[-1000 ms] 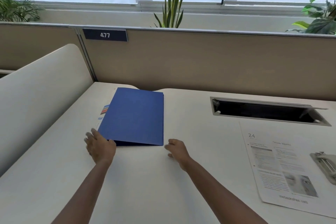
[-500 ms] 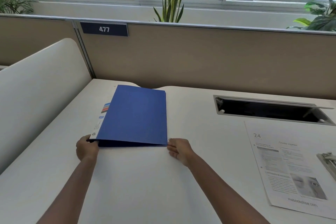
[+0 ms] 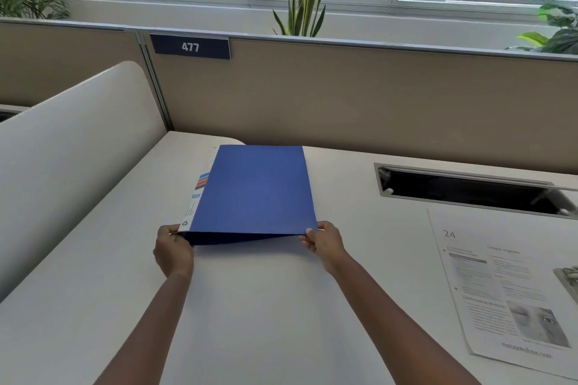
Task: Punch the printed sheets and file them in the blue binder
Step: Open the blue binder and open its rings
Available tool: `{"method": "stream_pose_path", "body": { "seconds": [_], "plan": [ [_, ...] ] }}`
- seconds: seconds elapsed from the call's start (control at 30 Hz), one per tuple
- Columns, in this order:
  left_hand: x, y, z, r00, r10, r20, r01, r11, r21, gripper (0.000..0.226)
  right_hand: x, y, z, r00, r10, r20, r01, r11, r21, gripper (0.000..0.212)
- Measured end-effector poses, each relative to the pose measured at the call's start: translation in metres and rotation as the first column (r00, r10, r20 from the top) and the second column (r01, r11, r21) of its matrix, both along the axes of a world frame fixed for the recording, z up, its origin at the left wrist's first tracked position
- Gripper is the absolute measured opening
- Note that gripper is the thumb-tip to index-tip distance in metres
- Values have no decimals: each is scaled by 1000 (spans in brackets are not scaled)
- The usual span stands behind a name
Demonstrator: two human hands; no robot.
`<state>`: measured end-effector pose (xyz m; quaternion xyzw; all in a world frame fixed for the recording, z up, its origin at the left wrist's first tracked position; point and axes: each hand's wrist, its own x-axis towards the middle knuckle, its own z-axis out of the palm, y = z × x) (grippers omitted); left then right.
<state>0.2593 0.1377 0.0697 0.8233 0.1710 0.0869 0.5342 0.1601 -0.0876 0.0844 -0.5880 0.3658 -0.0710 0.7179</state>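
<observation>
Nearest us, our left hand (image 3: 173,251) pinches the blue binder (image 3: 253,189) at its spine corner while our right hand (image 3: 323,242) grips the cover's near corner. We should lift the cover evenly, spine pinned to the tabletop (image 3: 266,306). A moment ago it lay nearly shut; now a gap shows. The printed sheets (image 3: 506,294) wait at right.

Both arms stretched forward; left hand (image 3: 173,251) and right hand (image 3: 325,244) each pinching, fingers curled, thumbs on top.
</observation>
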Motion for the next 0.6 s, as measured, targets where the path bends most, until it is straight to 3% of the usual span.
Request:
{"method": "stream_pose_path", "body": {
  "seconds": [0.27, 0.6],
  "plan": [
    [-42, -38, 3, 987, -123, 106, 129, 990, -56, 22, -59, -32, 13, 993, -95, 76, 97, 995, -25, 21],
    [-128, -98, 9, 926, -329, 184, 345, 937, -62, 18, -181, -68, 10, 961, -268, 63, 272, 961, -56, 21]
  ]
}}
